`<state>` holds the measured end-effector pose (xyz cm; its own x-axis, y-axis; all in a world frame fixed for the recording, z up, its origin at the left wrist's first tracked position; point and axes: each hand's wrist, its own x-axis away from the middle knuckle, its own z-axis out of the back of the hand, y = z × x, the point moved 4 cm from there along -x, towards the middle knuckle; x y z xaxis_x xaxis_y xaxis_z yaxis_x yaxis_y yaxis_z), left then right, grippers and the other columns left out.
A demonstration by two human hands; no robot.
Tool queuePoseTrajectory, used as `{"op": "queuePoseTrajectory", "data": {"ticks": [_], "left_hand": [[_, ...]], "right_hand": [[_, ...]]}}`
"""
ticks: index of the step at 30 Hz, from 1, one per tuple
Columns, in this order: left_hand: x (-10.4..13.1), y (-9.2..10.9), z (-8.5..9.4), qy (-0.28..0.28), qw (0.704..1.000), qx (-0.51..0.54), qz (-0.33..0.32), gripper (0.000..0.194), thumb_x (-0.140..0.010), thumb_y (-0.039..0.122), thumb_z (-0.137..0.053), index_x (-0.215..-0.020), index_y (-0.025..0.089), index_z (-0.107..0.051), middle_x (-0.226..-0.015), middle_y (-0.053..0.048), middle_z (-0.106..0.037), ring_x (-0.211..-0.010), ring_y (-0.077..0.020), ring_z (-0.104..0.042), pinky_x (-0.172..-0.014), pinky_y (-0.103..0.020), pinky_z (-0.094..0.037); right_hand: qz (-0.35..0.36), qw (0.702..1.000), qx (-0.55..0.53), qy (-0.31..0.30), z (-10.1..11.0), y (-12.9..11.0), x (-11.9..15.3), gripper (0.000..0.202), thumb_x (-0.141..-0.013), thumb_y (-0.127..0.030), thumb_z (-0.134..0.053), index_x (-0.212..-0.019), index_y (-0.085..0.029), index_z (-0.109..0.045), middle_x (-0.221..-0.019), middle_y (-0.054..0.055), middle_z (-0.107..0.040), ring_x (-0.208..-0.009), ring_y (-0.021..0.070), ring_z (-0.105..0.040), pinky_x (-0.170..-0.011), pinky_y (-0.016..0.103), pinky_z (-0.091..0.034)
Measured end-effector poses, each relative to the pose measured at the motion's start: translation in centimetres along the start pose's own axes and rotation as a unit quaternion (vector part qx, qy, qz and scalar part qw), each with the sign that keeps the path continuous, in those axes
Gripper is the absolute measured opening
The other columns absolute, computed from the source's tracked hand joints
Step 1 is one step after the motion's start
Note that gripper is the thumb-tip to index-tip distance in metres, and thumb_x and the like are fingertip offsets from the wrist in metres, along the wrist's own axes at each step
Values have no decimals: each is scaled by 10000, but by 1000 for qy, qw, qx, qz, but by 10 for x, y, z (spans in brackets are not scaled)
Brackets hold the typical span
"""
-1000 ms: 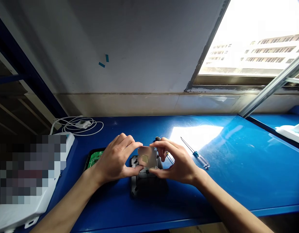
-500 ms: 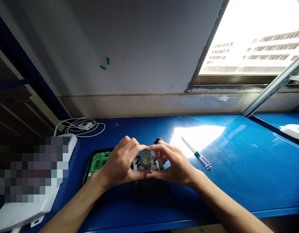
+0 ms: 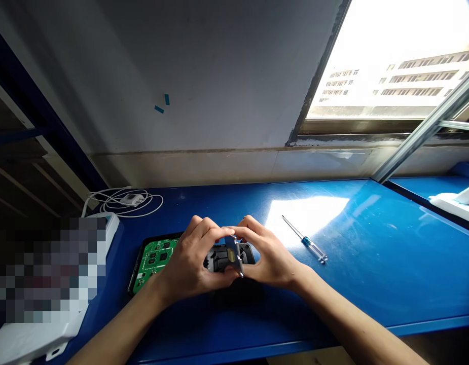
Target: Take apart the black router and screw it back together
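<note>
Between my two hands, a small thin grey plate (image 3: 233, 252) with a shiny edge and a tan patch stands on edge. My left hand (image 3: 188, 256) pinches it from the left with fingertips above and thumb below. From the right, my right hand (image 3: 274, 253) grips its top and bottom in the same way. Behind and below the plate lies a black plastic casing (image 3: 220, 259), partly covered by my fingers. A green circuit board (image 3: 153, 258) in a black shell lies left of it, partly hidden by my left hand.
A screwdriver (image 3: 312, 248) with a clear blue handle lies on the blue table (image 3: 356, 284) to the right. At the back left is a coiled white cable (image 3: 150, 214) with a white plug (image 3: 131, 199). A white device (image 3: 72, 304), partly pixelated, stands at the left edge.
The plate has turned in my fingers and now shows more edge-on. My right fingers have drawn in closer to it. The view has shifted slightly.
</note>
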<state>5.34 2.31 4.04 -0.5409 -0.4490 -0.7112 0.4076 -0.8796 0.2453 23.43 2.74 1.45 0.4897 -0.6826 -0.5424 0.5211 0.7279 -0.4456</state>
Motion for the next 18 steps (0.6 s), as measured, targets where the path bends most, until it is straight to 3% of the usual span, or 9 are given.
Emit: {"op": "queuePoseTrajectory", "data": {"ticks": [4,9,18], "left_hand": [[0,1,1,1,1000,6,-8,487,-840,280,-775,-1258,220,-533,-981,-42,-622,-831,-220,-547,-780,-376,-448],[0,-5,4,-13,999,22,23,496,-812,294,-827,-1228,221,-568,-1014,-45,-630,-881,-230,-538,-813,-370,-442],[-5,-27,13,-69,994,22,81,552,-719,236,-921,-1181,223,-619,-1021,-20,-628,-930,-227,-473,-823,-320,-431]], "right_hand": [[10,1000,5,5,3,0,-1,559,-781,-460,-849,-1246,-246,-621,-980,55,-584,-847,213,-569,-737,372,-558],[-10,999,40,9,10,1,-4,541,-772,-395,-872,-1229,-240,-629,-974,50,-587,-863,216,-604,-753,377,-571],[-25,998,51,21,27,10,-3,551,-780,-430,-871,-1244,-251,-634,-1057,69,-586,-893,213,-610,-737,367,-589]]}}
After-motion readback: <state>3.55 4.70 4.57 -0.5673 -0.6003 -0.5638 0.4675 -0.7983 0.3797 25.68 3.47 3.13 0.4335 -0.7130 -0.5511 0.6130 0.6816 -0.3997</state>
